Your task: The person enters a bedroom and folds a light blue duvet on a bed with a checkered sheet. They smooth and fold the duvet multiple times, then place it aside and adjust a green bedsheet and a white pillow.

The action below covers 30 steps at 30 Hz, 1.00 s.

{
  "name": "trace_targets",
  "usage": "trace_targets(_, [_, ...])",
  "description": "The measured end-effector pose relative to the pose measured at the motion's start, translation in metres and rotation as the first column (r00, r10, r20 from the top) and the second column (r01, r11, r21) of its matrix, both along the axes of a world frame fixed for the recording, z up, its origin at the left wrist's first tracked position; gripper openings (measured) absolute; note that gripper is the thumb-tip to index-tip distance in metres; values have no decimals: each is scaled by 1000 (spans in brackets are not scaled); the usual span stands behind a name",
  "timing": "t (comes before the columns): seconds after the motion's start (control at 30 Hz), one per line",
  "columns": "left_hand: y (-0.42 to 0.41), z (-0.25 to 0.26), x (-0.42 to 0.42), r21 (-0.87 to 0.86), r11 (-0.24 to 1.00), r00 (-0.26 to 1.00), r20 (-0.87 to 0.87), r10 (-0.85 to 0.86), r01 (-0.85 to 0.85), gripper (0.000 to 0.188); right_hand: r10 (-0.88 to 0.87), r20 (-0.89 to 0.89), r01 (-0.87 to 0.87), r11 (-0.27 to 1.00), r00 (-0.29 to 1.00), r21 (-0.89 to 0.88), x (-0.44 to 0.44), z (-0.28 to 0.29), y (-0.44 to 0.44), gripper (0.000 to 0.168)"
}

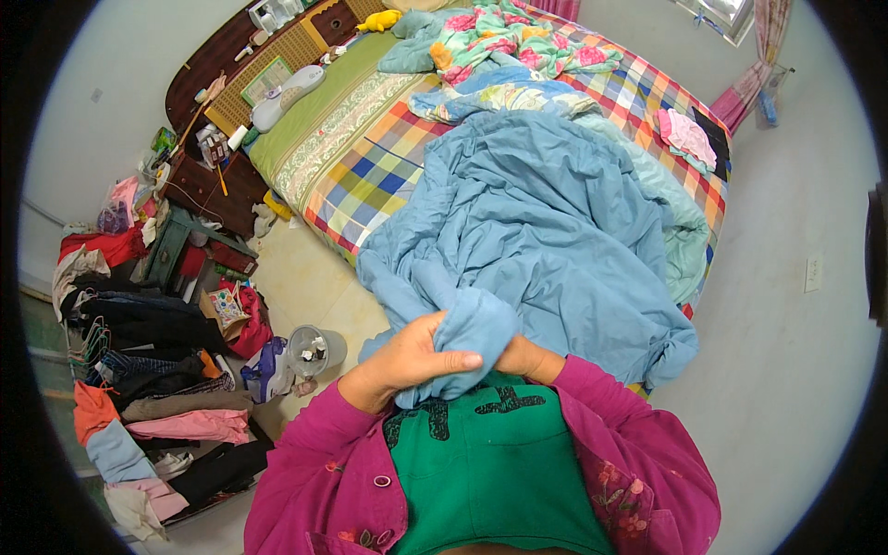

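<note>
A large blue duvet cover (pixel 541 201) lies rumpled over the near part of the bed, and one bunched end rises to my chest. My left hand (pixel 416 354) grips that raised end, its thumb lying across the cloth. From the other side, my right hand (pixel 528 359) reaches in against the same bunch; the fabric hides its fingers. Beneath and beyond the cover shows a pale mint quilt (pixel 683 243). Farther up lie a blue patterned cloth (pixel 499 97) and a floral blanket (pixel 513 45), both crumpled.
Plaid bedding (pixel 374 173) covers the mattress. A contoured pillow (pixel 288 97) rests near the headboard (pixel 198 69). Folded pink clothing (pixel 687 135) sits by the far right edge. On the floor at left stand a waste bin (pixel 333 347) and a loaded clothes rack (pixel 152 333).
</note>
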<state>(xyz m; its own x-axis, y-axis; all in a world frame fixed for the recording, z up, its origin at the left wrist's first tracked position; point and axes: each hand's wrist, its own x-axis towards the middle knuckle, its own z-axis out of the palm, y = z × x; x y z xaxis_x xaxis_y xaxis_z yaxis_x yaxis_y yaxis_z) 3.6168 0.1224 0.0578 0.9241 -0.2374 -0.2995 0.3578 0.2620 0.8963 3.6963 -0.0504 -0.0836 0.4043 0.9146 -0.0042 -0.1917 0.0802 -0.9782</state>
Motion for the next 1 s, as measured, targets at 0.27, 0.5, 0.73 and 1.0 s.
trace_targets(0.27, [47, -121, 33, 319, 868, 916, 260, 305, -380, 42, -135, -191, 160, 980, 972, 121, 13, 81, -43, 65])
trace_targets(0.5, [39, -241, -3, 956, 287, 867, 90, -490, 62, 52, -365, -33, 302, 713, 931, 632, 61, 128, -93, 49])
trace_targets(0.73, [38, -261, 3, 995, 72, 874, -25, -486, 68, 36, -738, -202, 599, 322, 644, 734, 119, 177, -189, 47])
trace_targets(1.0, [58, -216, 61, 680, 493, 839, 466, 282, -543, 22, -61, 993, 995, 1, -99, 100, 229, 34, -400, 31])
